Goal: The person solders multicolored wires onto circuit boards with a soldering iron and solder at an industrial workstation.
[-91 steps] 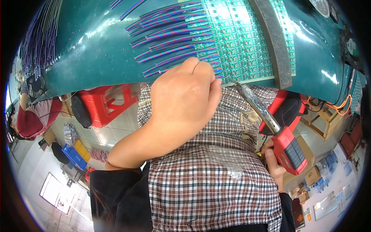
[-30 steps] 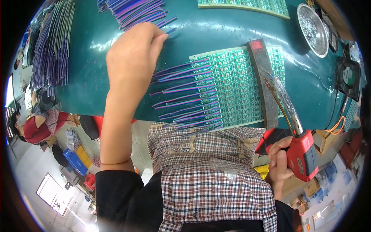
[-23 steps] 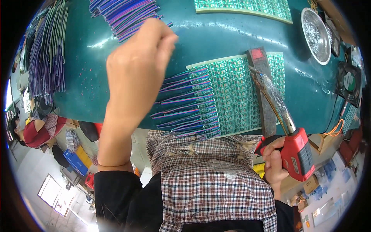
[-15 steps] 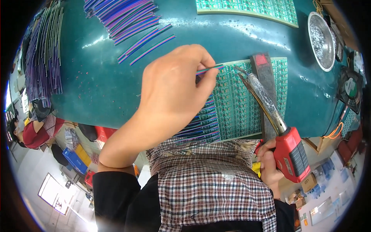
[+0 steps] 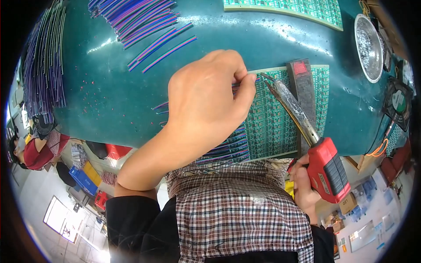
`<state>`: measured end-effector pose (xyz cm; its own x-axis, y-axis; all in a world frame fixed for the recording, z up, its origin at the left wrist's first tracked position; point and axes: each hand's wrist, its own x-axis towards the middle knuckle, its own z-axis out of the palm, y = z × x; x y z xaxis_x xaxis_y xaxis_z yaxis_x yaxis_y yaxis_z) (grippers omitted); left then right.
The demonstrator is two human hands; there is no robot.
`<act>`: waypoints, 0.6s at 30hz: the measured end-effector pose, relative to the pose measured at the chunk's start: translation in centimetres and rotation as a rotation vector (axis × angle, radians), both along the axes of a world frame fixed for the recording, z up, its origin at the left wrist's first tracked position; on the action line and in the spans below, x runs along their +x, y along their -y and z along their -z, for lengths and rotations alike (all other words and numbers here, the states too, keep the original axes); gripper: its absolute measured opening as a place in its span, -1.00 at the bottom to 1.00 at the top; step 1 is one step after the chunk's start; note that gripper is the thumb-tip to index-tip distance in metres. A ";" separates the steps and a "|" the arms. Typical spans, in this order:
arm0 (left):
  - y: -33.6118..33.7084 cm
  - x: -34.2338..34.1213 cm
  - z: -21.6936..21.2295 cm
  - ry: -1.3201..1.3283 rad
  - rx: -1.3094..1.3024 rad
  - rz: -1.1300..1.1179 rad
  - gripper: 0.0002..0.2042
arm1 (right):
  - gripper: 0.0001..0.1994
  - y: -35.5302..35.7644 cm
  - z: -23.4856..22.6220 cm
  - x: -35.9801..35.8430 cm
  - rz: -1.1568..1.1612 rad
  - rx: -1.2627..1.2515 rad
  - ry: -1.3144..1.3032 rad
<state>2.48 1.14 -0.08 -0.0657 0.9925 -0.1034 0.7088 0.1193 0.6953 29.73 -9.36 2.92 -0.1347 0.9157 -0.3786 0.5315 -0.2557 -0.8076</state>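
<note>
My left hand [image 5: 208, 94] is closed, thumb and forefinger pinching a multicoloured ribbon wire, whose end shows at the fingertips [image 5: 255, 79] by the top left of a green circuit board panel [image 5: 272, 125]. Most of that wire is hidden by the hand. Below, a row of similar wires [image 5: 232, 147] lies along the panel's left side. In my right hand [image 5: 303, 186] is a red and black soldering gun [image 5: 328, 168], its fingers wrapped round the handle. The gun's tip points up and left, close to the left fingertips; whether it touches the wire I cannot tell.
A dark bar [image 5: 302, 87] lies across the panel. Loose ribbon wires [image 5: 136, 22] and another panel [image 5: 289, 8] are at the back. More wires [image 5: 44, 65] hang at the far left. A metal bowl [image 5: 368, 48] and small fan [image 5: 398, 100] stand at the right. Someone in red [image 5: 37, 151] sits left.
My left hand has moved slightly right, bringing the wire end nearer the panel's top left. The soldering gun has shifted left and its tip is now close to my left fingertips.
</note>
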 end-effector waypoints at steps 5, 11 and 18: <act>0.0 -0.1 0.1 0.005 0.014 0.013 -0.83 | -0.90 -0.5 0.0 -0.5 0.029 0.007 -0.032; 0.1 -0.1 0.1 0.011 0.010 0.015 -0.83 | -0.90 -0.9 0.2 0.0 -0.040 0.054 -0.057; 0.0 -0.2 0.0 0.013 0.017 0.021 -0.83 | -0.85 -0.3 0.1 0.7 -0.071 0.049 -0.013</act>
<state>2.23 1.19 -0.10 -0.0441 0.9952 -0.0871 0.7020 0.0929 0.7061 30.42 -9.04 2.82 -0.2045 0.9210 -0.3315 0.5365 -0.1778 -0.8250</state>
